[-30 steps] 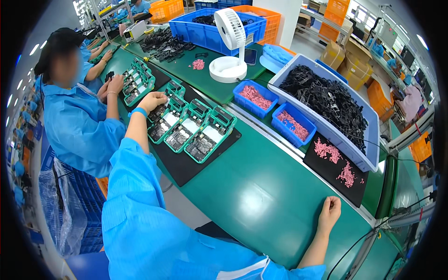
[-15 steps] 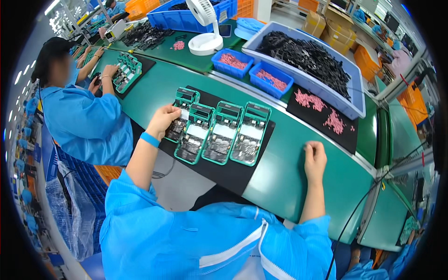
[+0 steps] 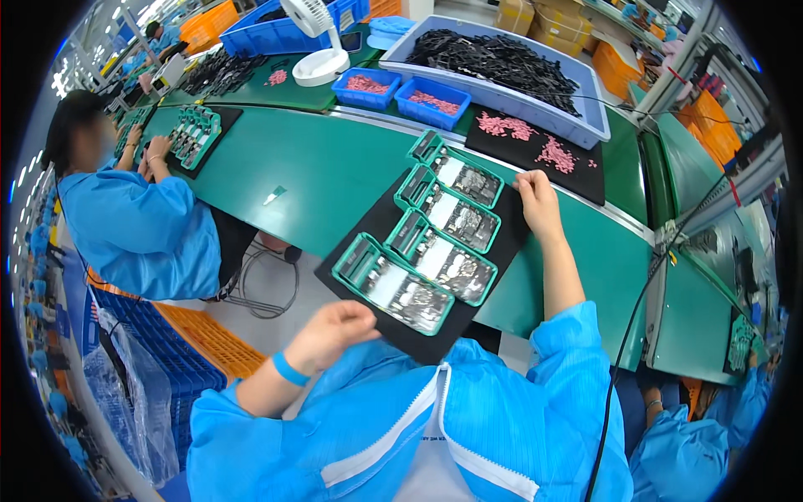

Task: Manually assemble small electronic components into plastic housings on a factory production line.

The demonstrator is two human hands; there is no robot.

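Note:
A black mat (image 3: 360, 243) lies slanted on the green bench, its near corner reaching over the front edge toward me. In a slanting row on it sit several green-framed trays (image 3: 393, 284), each with a white patch and dark and silvery parts inside. My left hand (image 3: 335, 335), slightly blurred, is closed at the mat's near left edge, below the nearest tray. At the mat's far right edge, beside the farthest tray, my right hand (image 3: 539, 205) has its fingers pinched together on the mat.
Small blue bins (image 3: 365, 88) of pink pieces stand beyond the mat. Behind them is a large bin (image 3: 598, 117) of black parts. Loose pink pieces lie on another black mat (image 3: 544, 171). A white fan (image 3: 321, 67) stands far left. A co-worker (image 3: 134, 226) sits at left; a cable (image 3: 619, 368) hangs at right.
The mat with its trays has turned clockwise and come nearer me, over the bench edge. My left hand has moved from the leftmost tray to the near edge; my right hand has moved to the mat.

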